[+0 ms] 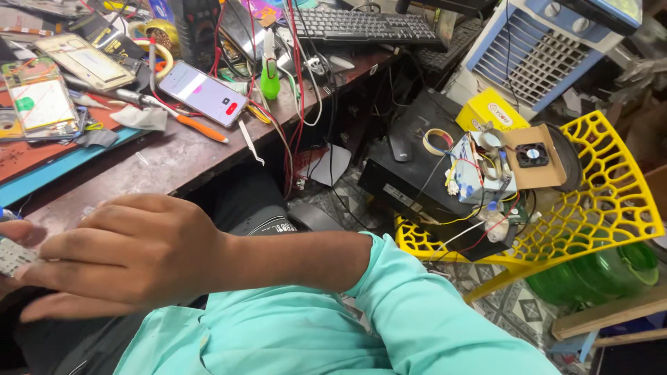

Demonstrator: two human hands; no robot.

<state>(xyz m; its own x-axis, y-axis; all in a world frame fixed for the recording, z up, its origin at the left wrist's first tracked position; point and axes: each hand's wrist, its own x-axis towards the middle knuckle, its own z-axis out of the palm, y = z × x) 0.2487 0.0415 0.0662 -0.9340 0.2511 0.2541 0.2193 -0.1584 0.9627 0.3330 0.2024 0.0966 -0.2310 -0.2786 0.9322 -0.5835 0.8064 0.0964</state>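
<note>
**Small board in hand at the counter's near edge, clutter on every side**

Nearest the camera, the right hand (121,253) reaches across the body in a turquoise sleeve (389,305), fingers laid flat and together, their tips resting on a small pale circuit board (12,255) at the far left of the view. The grip looks loose: it covers or steadies the board more than it pinches it. Of the left hand (17,232) only a fingertip shows at the frame edge, touching the board from above; how far that grip is closed I cannot tell.

Judging by the layout, the work is mid-way at best: the board is out and being handled, while an opened phone body (42,97) lies apart on the counter (174,149), unassembled.

Room is tight. The hands sit just off the counter's front edge, over the lap. Beyond them lie an orange-handled screwdriver (198,127), tweezers (251,144), a lit smartphone (203,94) and trailing red wires (295,104), some hanging over the edge. Farther back stand a green bottle (269,76) and a keyboard (361,26). To the right, a yellow lattice chair (597,201) heaped with parts crowds the floor.
</note>
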